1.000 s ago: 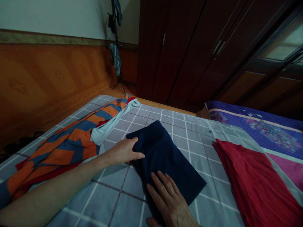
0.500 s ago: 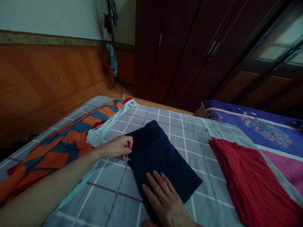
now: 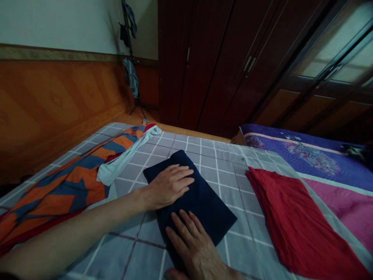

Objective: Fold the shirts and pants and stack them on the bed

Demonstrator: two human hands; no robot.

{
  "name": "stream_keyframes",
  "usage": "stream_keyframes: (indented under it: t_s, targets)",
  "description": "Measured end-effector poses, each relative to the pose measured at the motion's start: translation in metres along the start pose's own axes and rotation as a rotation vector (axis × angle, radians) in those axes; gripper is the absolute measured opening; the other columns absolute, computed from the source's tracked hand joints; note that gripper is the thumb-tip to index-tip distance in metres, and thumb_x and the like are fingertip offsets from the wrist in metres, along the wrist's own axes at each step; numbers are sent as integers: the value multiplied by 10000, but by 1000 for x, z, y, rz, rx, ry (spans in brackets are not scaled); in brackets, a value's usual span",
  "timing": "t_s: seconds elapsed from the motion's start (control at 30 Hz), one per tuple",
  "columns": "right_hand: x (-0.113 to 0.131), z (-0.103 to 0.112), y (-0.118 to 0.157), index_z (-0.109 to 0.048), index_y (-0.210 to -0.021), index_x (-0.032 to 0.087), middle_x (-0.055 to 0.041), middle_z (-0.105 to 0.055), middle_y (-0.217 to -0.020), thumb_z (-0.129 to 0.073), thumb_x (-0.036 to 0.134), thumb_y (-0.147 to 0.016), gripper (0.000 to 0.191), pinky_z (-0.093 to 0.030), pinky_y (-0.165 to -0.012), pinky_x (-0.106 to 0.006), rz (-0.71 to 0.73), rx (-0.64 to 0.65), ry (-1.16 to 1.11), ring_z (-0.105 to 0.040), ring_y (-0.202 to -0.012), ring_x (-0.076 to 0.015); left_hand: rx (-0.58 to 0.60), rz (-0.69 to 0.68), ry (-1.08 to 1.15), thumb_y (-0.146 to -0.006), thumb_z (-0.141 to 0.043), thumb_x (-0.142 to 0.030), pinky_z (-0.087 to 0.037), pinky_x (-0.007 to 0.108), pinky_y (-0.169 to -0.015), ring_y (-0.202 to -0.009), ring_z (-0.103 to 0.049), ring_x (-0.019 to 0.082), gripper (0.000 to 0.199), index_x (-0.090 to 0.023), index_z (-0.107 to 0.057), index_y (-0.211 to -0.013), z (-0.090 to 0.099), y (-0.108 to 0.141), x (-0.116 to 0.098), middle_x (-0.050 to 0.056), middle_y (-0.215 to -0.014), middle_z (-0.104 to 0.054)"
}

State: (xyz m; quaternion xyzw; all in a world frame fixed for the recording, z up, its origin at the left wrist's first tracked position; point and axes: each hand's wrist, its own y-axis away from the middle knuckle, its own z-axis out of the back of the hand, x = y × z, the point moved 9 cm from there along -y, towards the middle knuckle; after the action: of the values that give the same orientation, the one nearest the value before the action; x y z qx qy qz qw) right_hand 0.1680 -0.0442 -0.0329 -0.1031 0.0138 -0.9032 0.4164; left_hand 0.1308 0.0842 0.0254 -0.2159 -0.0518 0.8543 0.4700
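Observation:
A folded dark navy garment (image 3: 208, 206) lies on the grey checked bedsheet (image 3: 204, 146); its exact kind cannot be told. My left hand (image 3: 170, 184) rests flat on its upper left part, fingers stretched to the right. Lower down, my right hand (image 3: 194, 247) presses on the near part of the cloth with its fingers spread. Both palms hide some of the fabric beneath them.
Folded red cloth (image 3: 300, 217) lies to the right. Along the left are an orange and blue patterned cloth (image 3: 67, 186) and a pale cloth (image 3: 116, 167). Beyond the bed stand a dark wardrobe (image 3: 204, 70) and a clothes stand (image 3: 129, 50). A purple quilted mattress (image 3: 291, 149) is at right.
My left hand has let go of the garment's left edge and moved right, opening flat on top of it. My right hand stays on the cloth. The view has shifted slightly.

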Motion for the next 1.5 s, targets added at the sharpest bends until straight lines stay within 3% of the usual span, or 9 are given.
stream_keyframes:
  t_s: [0.1, 0.2, 0.5, 0.67, 0.8, 0.93, 1.03, 1.2, 1.5]
  targets:
    - [0, 1, 1, -379, -1424, 156, -153, -363, -1462, -465, 569, -889, 681, -360, -1056, -494, 1, -14, 6, -332, -1350, -315, 132, 150, -88, -931, -457, -351, -236, 512, -1107, -1351, -344, 314, 407, -183, -521, -1296, -22, -22, 24, 134, -1426, -450]
    - [1, 2, 2, -394, -1411, 156, -157, -384, -1451, -476, 604, -871, 706, -381, -1036, -492, 20, -53, 51, -370, -1325, -326, 58, 282, -162, -944, -416, -382, -203, 516, -1111, -1371, -295, 333, 479, -139, -459, -1354, -24, -33, 50, 178, -1452, -397]
    - [1, -3, 6, -468, -1331, 193, -97, -527, -1356, -475, 461, -922, 489, -459, -972, -430, 48, -340, 251, -482, -1245, -287, 97, 158, -173, -936, -397, -492, -101, 502, -1143, -1427, -158, 278, 597, -226, -291, -1460, -53, -35, 45, 101, -1540, -250]
    - [2, -2, 6, -491, -1313, 204, -78, -535, -1351, -475, 338, -943, 394, -490, -944, -406, 58, -330, 307, -506, -1226, -271, 213, 102, -87, -925, -365, -558, -76, 507, -1145, -1428, -155, 280, 622, -244, -297, -1457, -61, -36, 41, 75, -1545, -239]
    - [1, -5, 6, -460, -1344, 189, -99, -508, -1373, -479, 355, -942, 436, -466, -971, -421, 60, -325, 290, -475, -1254, -280, 83, 180, 66, -936, -376, -476, -182, 429, -1138, -1387, -284, 240, 572, -183, -356, -1427, -39, -40, 65, 105, -1502, -339]
    - [0, -6, 6, -464, -1345, 193, -99, -497, -1383, -463, 369, -948, 433, -471, -966, -429, 65, -295, 283, -465, -1263, -286, -158, 524, 111, -904, -360, -344, -433, 313, -914, -1078, -588, 216, 413, -148, -576, -1197, 6, -19, 130, 103, -1184, -639]
    - [0, -3, 5, -465, -1345, 194, -96, -500, -1381, -459, 371, -952, 431, -482, -957, -410, 78, -247, 281, -480, -1250, -279, -56, 607, 108, -819, -461, -346, -458, 272, -671, -748, -641, 203, 286, -164, -676, -869, 12, -2, 158, 50, -803, -699]
    - [0, 2, 6, -458, -1352, 186, -105, -511, -1369, -455, 361, -955, 434, -481, -961, -409, 96, -270, 282, -487, -1244, -279, 162, 552, 128, -682, -606, -303, -388, 224, -561, -644, -616, 171, 114, -205, -661, -698, -5, 7, 154, -18, -660, -669]
    - [3, 4, 4, -508, -1312, 188, -97, -548, -1333, -404, 338, -967, 390, -533, -893, -407, 120, -298, 345, -522, -1210, -283, 244, 622, -117, -664, -623, -343, -310, 265, -575, -743, -595, 227, 123, -224, -609, -692, 4, 9, 139, 31, -733, -655]
